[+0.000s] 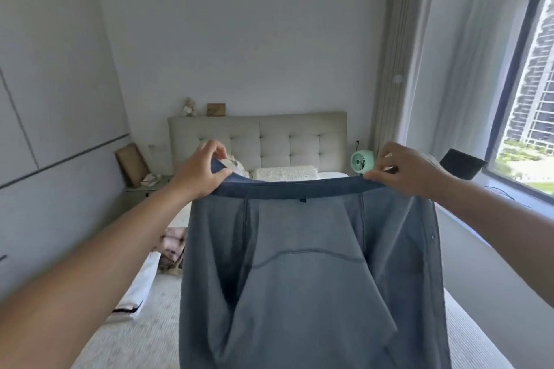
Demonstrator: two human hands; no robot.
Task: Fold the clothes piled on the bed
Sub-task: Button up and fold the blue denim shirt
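We see a bedroom with one bed [144,335], a tufted headboard [287,138], one mint-green fan [362,161] beside it and a window [530,105] to the right. One pair of blue-grey trousers [311,272] hangs in front of us, hiding much of the bed. Our left hand [201,172] and right hand [403,169] each pinch one end of its darker waistband, stretching it flat. Two folded garments, one white [141,287] and one patterned [172,250], lie on the bed's left side.
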